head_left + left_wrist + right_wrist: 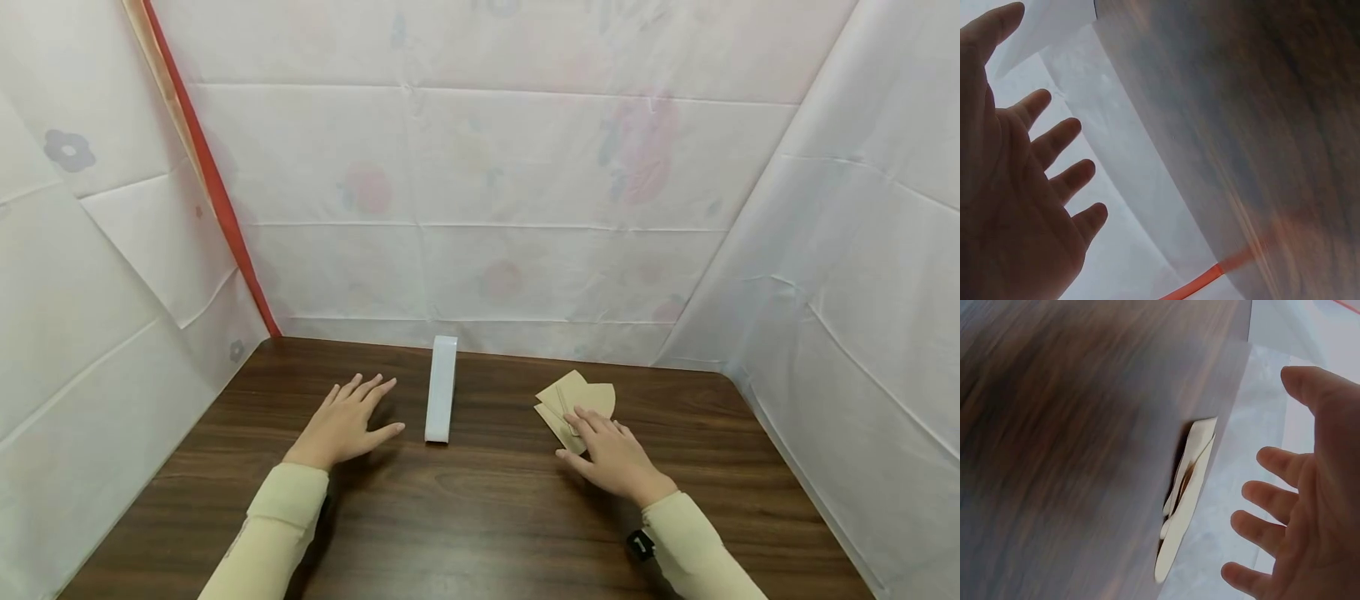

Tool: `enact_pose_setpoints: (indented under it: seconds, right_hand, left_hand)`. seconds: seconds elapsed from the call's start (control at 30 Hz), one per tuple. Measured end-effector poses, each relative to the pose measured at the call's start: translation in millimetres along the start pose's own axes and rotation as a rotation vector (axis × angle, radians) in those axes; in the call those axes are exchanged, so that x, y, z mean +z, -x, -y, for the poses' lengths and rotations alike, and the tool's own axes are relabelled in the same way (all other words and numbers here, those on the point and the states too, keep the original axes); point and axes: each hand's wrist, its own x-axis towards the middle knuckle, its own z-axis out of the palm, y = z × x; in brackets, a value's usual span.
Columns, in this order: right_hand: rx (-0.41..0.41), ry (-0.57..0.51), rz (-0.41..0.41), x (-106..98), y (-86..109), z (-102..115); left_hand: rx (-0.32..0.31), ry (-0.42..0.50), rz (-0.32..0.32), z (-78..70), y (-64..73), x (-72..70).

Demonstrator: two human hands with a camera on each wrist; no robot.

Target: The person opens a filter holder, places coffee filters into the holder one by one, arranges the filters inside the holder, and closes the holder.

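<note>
Several tan, fan-shaped paper coffee filters (597, 397) lie overlapping on the right side of the table, and they show edge-on as a thin pale stack (1188, 494) in the right wrist view. Above their near edge hovers my right hand (611, 454), fingers spread, with a gap to the paper in the right wrist view. A long, narrow white object (442, 389), like a slim box or holder, lies lengthwise at the table's middle. To its left is my left hand (345, 423), palm down with spread fingers and nothing in them.
The dark wood-grain table (450, 517) reaches back to a white patterned sheet (480, 275). More sheeting hangs at the left and right sides. A red strip (217, 192) runs down to the back left corner. A black device (640, 545) sits at my right wrist.
</note>
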Motion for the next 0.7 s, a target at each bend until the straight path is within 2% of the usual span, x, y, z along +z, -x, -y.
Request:
enact_pose_setpoints:
  seconds: [0.33,0.53,0.7]
  right_hand:
    - [-0.043,-0.015,0.061,1.3,-13.7,20.3]
    - [-0.082,-0.062,0.071,7.0,-25.4,32.8]
    - [-0.094,-0.076,0.077,13.0,-35.3,42.4]
  left_hand:
    - [0.014,0.025,0.02,4.7,-11.1,3.1]
    - [0.061,0.168,0.015,10.6,-23.2,9.5]
    - [0.055,0.241,0.031,11.6,-32.6,13.1]
